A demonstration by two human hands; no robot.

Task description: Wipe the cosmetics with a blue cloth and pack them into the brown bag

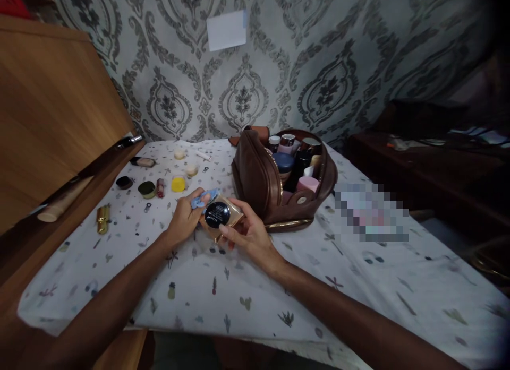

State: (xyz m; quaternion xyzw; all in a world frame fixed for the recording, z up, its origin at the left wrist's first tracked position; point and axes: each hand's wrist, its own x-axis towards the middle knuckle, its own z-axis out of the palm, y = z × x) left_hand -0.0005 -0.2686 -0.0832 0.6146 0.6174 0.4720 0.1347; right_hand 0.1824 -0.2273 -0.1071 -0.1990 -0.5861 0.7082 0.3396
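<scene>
My right hand (255, 236) grips a square gold cosmetic case (218, 215) by its right side, thumb on top. A round black label with small print faces up on the case. Bunched in my left hand (183, 219) is a light blue cloth (204, 199), pressed at the case's upper left edge. Just behind my right hand stands an unzipped brown cosmetic bag (255, 184). Packed inside it are several bottles and jars, among them a pink-lidded one (308, 185) and a blue-lidded one (283, 162).
On the patterned white tablecloth (239, 285), left of my hands, lie a yellow jar (178, 183), a dark green jar (147, 189), a gold tube (102, 220) and several other small cosmetics. A wooden panel (51, 104) borders the left. Something pixelated (372, 212) lies to the right.
</scene>
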